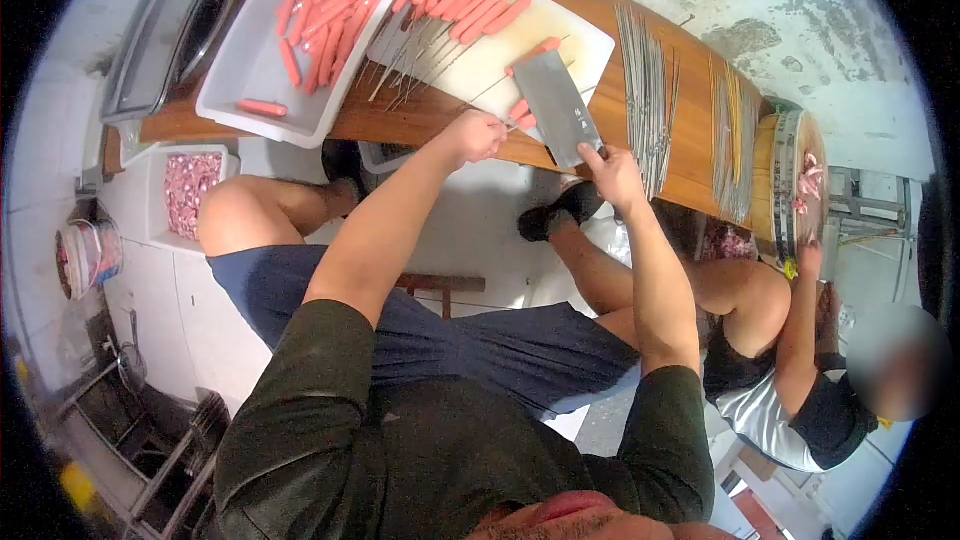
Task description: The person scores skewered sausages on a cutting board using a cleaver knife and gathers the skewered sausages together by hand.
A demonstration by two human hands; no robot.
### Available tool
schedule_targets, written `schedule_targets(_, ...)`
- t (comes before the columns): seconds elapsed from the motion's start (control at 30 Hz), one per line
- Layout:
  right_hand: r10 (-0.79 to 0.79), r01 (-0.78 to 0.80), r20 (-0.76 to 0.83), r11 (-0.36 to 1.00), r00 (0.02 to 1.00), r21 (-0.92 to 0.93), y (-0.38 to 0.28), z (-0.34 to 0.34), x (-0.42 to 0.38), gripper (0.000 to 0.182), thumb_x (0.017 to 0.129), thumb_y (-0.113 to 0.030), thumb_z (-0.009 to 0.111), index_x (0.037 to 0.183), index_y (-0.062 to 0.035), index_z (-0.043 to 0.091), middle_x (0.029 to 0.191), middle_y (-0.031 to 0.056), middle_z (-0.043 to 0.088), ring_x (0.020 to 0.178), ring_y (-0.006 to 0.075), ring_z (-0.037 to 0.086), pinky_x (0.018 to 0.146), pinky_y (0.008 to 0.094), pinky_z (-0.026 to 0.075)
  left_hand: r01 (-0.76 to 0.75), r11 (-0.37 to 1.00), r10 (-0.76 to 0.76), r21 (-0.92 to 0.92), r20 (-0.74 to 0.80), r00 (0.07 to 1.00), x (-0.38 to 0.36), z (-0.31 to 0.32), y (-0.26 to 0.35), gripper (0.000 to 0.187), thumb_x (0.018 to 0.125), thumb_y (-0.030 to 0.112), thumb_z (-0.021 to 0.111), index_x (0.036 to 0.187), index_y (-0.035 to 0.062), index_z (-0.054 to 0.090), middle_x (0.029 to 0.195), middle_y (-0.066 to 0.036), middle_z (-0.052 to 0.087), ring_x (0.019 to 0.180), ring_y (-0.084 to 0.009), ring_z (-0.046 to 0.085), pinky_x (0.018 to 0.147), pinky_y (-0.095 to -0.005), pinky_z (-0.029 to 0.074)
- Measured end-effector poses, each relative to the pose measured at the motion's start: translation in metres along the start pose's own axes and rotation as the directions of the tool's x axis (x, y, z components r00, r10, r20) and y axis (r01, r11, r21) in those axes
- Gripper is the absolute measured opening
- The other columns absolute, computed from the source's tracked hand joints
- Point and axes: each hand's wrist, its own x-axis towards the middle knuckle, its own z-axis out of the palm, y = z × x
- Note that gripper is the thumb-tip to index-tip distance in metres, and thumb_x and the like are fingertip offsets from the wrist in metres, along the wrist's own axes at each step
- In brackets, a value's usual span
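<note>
My right hand point(615, 175) grips a broad cleaver point(558, 105) by its handle, the blade lying over the right part of the white cutting board point(580, 35). Just left of the blade, my left hand point(475, 137) is closed on a thin skewer point(510, 127) near the board's front edge. Pink sausage pieces point(522, 112) show beside the blade, partly hidden by it. Above the blade lies another sausage point(533, 55) on a skewer. Several skewered sausages point(470, 2) are lined up at the board's back left.
A white bin point(225, 95) of sausages stands left of the board, beside a metal tray point(165, 30). Bare skewers point(648, 90) lie to the right on the wooden table point(690, 150). At the far right, a co-worker's hand point(810, 258) is by a round chopping block point(800, 180) with meat.
</note>
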Motion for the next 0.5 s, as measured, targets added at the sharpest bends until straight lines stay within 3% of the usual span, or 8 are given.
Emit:
schedule_targets(0.1, -0.066, 0.064, -0.003, 0.984, 0.998, -0.168, 0.009, -0.008, -0.019, 0.055, 0.089, -0.047, 0.063, 0.097, 0.0069, 0.068, 0.087, 0.0263, 0.068, 0.085, 0.0377, 0.067, 0.078, 0.0416, 0.051, 0.043, 0.999, -0.043, -0.009, -0.026, 0.999, 0.003, 0.000, 0.000, 0.016, 0.092, 0.014, 0.053, 0.084, 0.0024, 0.060, 0.063, -0.001, 0.051, 0.048, -0.0097, 0.042, 0.041, -0.0258, 0.031)
schedule_targets(0.2, 0.021, -0.009, 0.117, 0.995, 0.993, -0.102, -0.004, -0.031, -0.037, 0.054, 0.089, -0.045, 0.064, 0.102, 0.0075, 0.067, 0.086, 0.0264, 0.068, 0.085, 0.0378, 0.067, 0.077, 0.0410, 0.051, 0.045, 0.999, -0.045, 0.000, -0.003, 0.999, 0.001, -0.001, 0.003, 0.016, 0.094, 0.014, 0.052, 0.086, 0.0028, 0.060, 0.063, -0.001, 0.051, 0.049, -0.0092, 0.042, 0.041, -0.0257, 0.031)
schedule_targets(0.23, -0.020, 0.024, 0.069, 0.999, 0.997, -0.046, -0.003, -0.032, -0.037, 0.053, 0.089, -0.044, 0.064, 0.102, 0.0073, 0.066, 0.082, 0.0255, 0.068, 0.081, 0.0374, 0.067, 0.076, 0.0403, 0.051, 0.047, 0.999, -0.047, 0.001, -0.009, 0.999, 0.001, -0.001, 0.003, 0.016, 0.094, 0.014, 0.052, 0.085, 0.0028, 0.060, 0.063, -0.001, 0.050, 0.049, -0.0091, 0.041, 0.041, -0.0256, 0.031)
schedule_targets(0.37, 0.153, -0.155, 0.067, 0.988, 0.986, 0.021, -0.033, -0.036, -0.021, 0.052, 0.090, -0.046, 0.062, 0.098, 0.0057, 0.068, 0.081, 0.0240, 0.068, 0.080, 0.0383, 0.067, 0.075, 0.0419, 0.051, 0.042, 0.999, -0.042, 0.002, -0.007, 0.999, 0.002, 0.001, 0.002, 0.015, 0.092, 0.013, 0.052, 0.085, 0.0030, 0.060, 0.062, 0.000, 0.048, 0.048, -0.0090, 0.040, 0.040, -0.0255, 0.030)
schedule_targets(0.5, 0.014, -0.015, -0.003, 0.997, 1.000, -0.082, -0.005, -0.017, -0.001, 0.054, 0.089, -0.048, 0.061, 0.103, 0.0044, 0.067, 0.086, 0.0250, 0.069, 0.088, 0.0409, 0.066, 0.081, 0.0432, 0.051, 0.046, 0.999, -0.046, 0.009, -0.052, 0.998, 0.004, 0.001, 0.002, 0.015, 0.091, 0.014, 0.053, 0.083, 0.0029, 0.059, 0.062, 0.000, 0.047, 0.047, -0.0089, 0.039, 0.040, -0.0255, 0.029)
